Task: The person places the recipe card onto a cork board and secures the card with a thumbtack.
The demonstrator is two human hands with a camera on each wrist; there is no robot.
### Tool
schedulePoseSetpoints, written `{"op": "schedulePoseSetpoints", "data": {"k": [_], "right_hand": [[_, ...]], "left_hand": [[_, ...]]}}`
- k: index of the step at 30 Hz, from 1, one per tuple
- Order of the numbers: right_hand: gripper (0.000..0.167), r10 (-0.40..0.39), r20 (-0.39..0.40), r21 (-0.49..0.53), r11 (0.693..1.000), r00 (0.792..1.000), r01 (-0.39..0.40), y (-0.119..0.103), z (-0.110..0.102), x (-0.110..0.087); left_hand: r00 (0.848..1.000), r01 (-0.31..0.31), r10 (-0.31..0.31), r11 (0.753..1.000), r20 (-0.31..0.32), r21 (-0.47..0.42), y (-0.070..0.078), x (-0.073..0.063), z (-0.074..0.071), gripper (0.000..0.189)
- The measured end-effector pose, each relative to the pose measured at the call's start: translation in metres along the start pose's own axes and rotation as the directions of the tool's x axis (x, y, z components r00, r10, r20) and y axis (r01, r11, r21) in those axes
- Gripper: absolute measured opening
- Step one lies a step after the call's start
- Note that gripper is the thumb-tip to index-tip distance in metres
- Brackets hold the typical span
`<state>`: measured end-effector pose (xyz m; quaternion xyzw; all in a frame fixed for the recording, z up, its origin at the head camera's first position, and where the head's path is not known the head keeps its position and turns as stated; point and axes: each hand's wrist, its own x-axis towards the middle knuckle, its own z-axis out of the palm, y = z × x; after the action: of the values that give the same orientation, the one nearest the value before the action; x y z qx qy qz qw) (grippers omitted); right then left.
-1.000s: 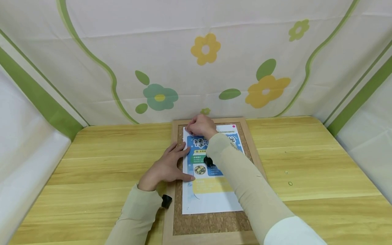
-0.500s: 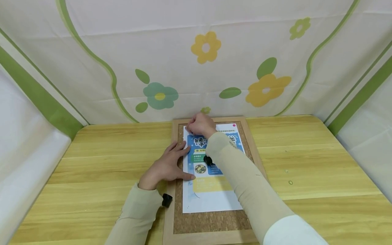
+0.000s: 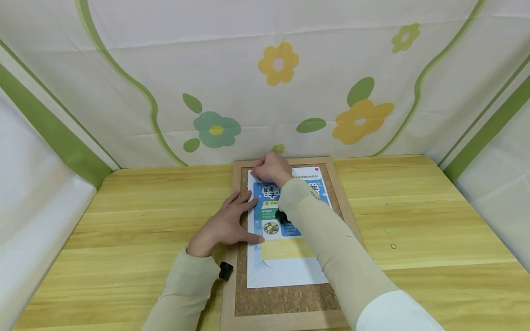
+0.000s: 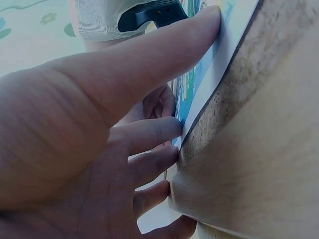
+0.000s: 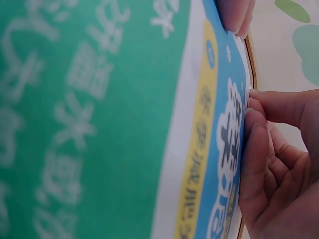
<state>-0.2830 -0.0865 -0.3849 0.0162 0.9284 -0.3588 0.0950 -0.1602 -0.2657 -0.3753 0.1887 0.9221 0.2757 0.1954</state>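
Note:
A printed poster (image 3: 285, 271), white with blue, green and yellow blocks, lies on a wood-framed cork board (image 3: 285, 301). A round pink pushpin (image 3: 316, 169) sits at its upper right corner. My right hand (image 3: 272, 168) is at the upper left corner, thumb and curled fingers pinching what looks like another pushpin, almost wholly hidden by the fingertips. In the right wrist view, those fingertips (image 5: 254, 112) meet right at the paper's edge. My left hand (image 3: 227, 225) lies spread over the board's left side, with its thumb (image 4: 199, 27) and forefinger touching the poster's left margin.
The board rests on a yellow wood-grain table (image 3: 145, 211). A white curtain (image 3: 165, 55) with printed flowers stands right behind it. To the right lies a small greenish ring (image 3: 393, 246). My right forearm (image 3: 331, 239) crosses over the poster.
Both hands keep their places on the poster. The head view has tilted very slightly; little else differs.

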Motion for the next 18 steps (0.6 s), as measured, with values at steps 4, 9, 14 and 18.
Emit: {"op": "schedulePoseSetpoints", "data": {"k": [4,9,14,18], "right_hand": [[0.014,0.003,-0.001,0.015,1.000,1.000,-0.003,0.0006,-0.0002,-0.0007],[0.014,-0.003,0.006,0.042,0.999,1.000,0.003,0.0013,-0.0019,-0.0022],[0.013,-0.014,0.013,0.054,0.998,1.000,0.013,0.0029,-0.0028,-0.0017],[0.012,-0.017,0.016,0.046,0.999,1.000,0.016,0.0047,-0.0022,0.0019]], "left_hand": [[1.000,-0.001,0.001,1.000,-0.001,-0.003,0.0000,-0.0002,0.0005,0.104],[1.000,0.003,-0.003,1.000,0.000,-0.004,0.0000,0.0000,0.0007,0.104],[1.000,0.004,-0.004,1.000,-0.001,-0.004,0.0004,0.0002,0.0006,0.105],[1.000,0.002,-0.002,1.000,-0.004,-0.008,0.0006,-0.0003,0.0005,0.105]]}}
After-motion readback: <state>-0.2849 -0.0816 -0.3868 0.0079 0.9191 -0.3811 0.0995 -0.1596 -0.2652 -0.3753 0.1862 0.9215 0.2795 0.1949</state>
